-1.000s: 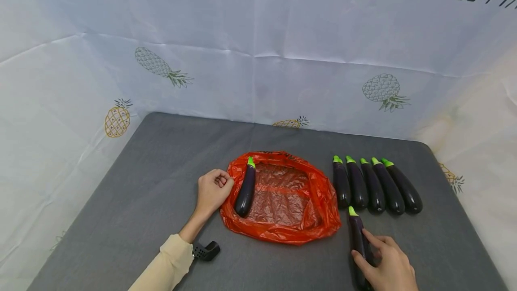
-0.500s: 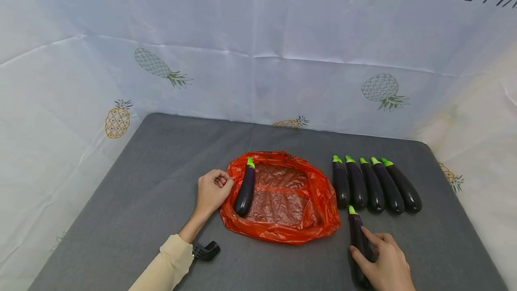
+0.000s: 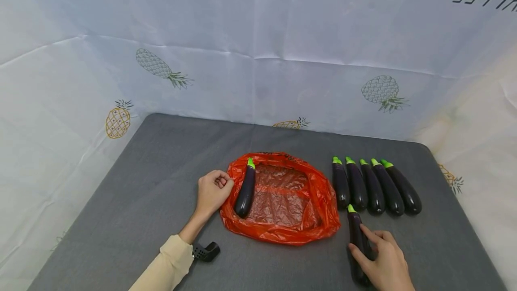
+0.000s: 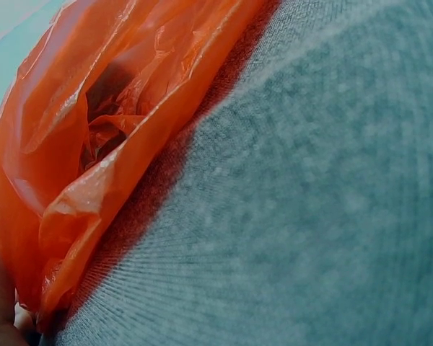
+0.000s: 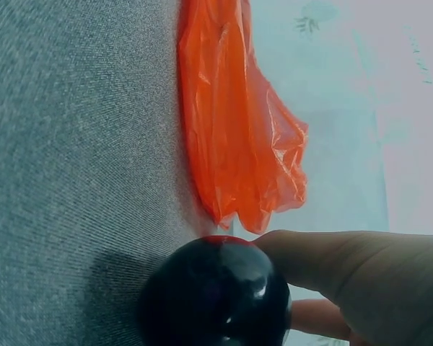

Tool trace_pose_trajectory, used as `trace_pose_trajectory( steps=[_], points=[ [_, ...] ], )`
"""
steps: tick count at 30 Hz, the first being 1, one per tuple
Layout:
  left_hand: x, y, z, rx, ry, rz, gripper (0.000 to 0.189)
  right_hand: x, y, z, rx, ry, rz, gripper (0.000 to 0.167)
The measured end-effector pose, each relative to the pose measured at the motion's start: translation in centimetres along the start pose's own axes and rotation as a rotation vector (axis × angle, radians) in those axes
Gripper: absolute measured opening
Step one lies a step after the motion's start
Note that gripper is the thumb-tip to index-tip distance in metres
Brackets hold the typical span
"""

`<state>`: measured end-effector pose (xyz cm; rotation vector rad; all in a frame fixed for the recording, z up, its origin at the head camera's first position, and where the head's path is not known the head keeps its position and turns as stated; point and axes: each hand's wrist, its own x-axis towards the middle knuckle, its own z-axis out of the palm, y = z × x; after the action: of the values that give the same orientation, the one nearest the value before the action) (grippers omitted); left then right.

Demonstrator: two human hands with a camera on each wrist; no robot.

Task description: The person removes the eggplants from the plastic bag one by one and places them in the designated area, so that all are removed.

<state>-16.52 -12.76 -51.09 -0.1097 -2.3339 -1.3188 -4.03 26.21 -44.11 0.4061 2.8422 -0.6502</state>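
Note:
A red plastic bag [image 3: 329,219] lies spread with its mouth up in the head view, and one eggplant [image 3: 244,192] leans inside its left part. At the bag's left rim, my left hand [image 3: 213,190] has curled fingers and pinches the plastic. In the left wrist view only a sliver of that hand shows beside the bag [image 4: 166,108]. My right hand [image 3: 383,259] holds another eggplant [image 3: 356,232] between thumb and fingers, right of the bag and low on the table. In the right wrist view the held eggplant's [image 5: 216,295] rounded end faces the camera.
Several more eggplants [image 3: 373,187] lie side by side right of the bag, green stems pointing away. The grey table [image 3: 173,156] ends at a pale cloth [image 3: 226,84] printed with pineapples. A black wrist device [image 3: 207,251] sits by the left sleeve.
My right hand and its eggplant have shifted very slightly left and away from me. The left hand and the bag look unmoved.

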Motion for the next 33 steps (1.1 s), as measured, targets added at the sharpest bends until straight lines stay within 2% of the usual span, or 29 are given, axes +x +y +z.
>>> trace_pose_trajectory(
  steps=[18, 27, 30, 33],
  points=[
    [0.1, -0.1, 0.1, 0.008, 0.0, 0.002, 0.013, 0.3, -0.4, 0.1, 0.012, 0.044, -0.008, 0.065],
    [0.0, -0.2, 0.1, 0.01, 0.006, 0.005, 0.013, -0.2, -1.1, 0.0, 0.024, 0.15, -0.028, 0.063],
    [0.0, -0.2, 0.1, 0.01, 0.007, 0.004, 0.013, -0.3, -1.4, -0.1, 0.03, 0.132, -0.023, 0.066],
    [0.0, -0.2, 0.1, 0.012, 0.008, 0.003, 0.014, -0.2, -1.5, 0.1, 0.028, 0.077, -0.009, 0.073]
  ],
)
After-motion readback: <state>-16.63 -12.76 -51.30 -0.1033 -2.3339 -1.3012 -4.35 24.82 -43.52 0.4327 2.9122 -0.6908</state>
